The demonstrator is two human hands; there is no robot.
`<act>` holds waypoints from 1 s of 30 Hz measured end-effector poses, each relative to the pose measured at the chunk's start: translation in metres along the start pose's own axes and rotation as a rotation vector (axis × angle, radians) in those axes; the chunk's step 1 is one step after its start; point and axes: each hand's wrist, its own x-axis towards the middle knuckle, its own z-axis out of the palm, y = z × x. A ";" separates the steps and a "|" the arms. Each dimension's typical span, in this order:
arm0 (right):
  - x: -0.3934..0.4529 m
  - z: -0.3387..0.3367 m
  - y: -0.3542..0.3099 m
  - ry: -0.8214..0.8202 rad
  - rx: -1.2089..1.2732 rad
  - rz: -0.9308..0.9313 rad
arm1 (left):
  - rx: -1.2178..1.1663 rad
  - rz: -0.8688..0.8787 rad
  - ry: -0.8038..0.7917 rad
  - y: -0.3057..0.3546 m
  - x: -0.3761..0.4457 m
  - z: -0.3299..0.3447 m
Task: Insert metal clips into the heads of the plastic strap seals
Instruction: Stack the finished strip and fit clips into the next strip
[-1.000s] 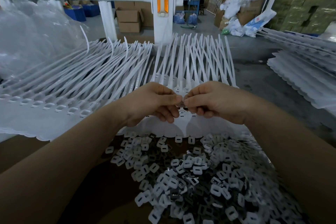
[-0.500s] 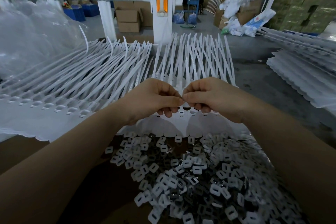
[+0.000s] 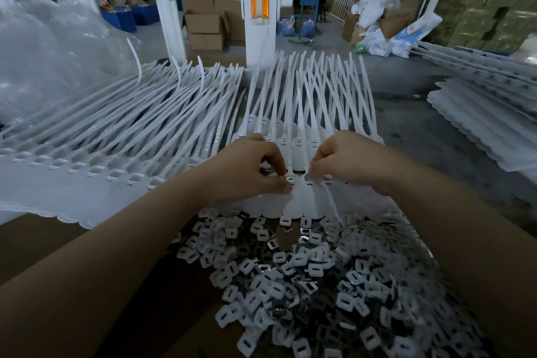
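White plastic strap seals (image 3: 302, 113) lie fanned out in front of me, their heads in a row near my hands. My left hand (image 3: 250, 166) has curled fingers and pinches one seal head (image 3: 291, 181). Just to its right, my right hand (image 3: 348, 160) pinches a small metal clip (image 3: 309, 180) with thumb and forefinger, holding it against the neighbouring head. Several heads farther back show a clip (image 3: 282, 141) seated in them. A heap of loose metal clips and white plastic pieces (image 3: 305, 270) lies on the brown surface below my hands.
A second sheet of strap seals (image 3: 116, 131) spreads to the left, with clear plastic bags (image 3: 43, 52) behind it. A white rail and post (image 3: 258, 9) stand at the far edge. More stacked seals (image 3: 479, 113) lie on the right, cardboard boxes (image 3: 206, 29) beyond.
My fingertips were pressed together over one spot. Now the hands have come apart and dropped slightly, each fingertip pinch on its own neighbouring seal head.
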 end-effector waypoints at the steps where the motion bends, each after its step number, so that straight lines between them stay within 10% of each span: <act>1: 0.000 0.000 0.000 -0.005 -0.002 -0.001 | -0.001 0.002 -0.001 0.000 0.000 0.000; 23: -0.002 0.001 0.001 -0.006 -0.010 -0.017 | -0.084 0.073 -0.009 0.008 -0.003 -0.004; 30: -0.001 0.001 0.000 -0.002 0.003 -0.007 | -0.163 0.248 -0.274 0.031 -0.011 -0.004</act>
